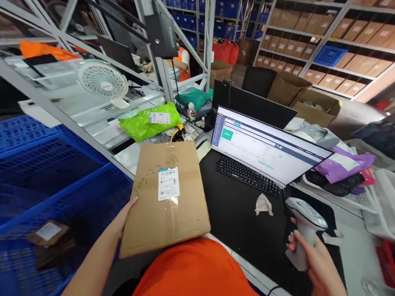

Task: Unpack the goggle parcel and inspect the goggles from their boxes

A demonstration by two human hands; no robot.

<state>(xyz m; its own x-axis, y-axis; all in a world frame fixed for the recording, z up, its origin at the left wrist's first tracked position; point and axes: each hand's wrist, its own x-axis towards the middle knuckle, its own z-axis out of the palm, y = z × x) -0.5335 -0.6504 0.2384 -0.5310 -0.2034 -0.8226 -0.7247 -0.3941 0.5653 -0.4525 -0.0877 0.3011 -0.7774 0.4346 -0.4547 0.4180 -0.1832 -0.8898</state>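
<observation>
A flat brown cardboard box [185, 208] is tilted up in front of my body, with a white shipping label [169, 184], clear tape and handwriting on its face. My left hand [129, 209] grips the box by its left edge; most of the fingers are hidden behind it. In my right hand [307, 251] is a white and grey barcode scanner [307, 214], fingers wrapped round its handle above the black desk mat [236, 219]. A crumpled tissue [263, 205] lies on the mat left of the scanner.
A lit monitor [266, 144] and a black keyboard [247, 174] stand behind the mat. Blue crates [52, 176], one with small parcels, are at the left. A green parcel [151, 120] and a fan [104, 80] sit beyond the box; a purple parcel [345, 163] lies right.
</observation>
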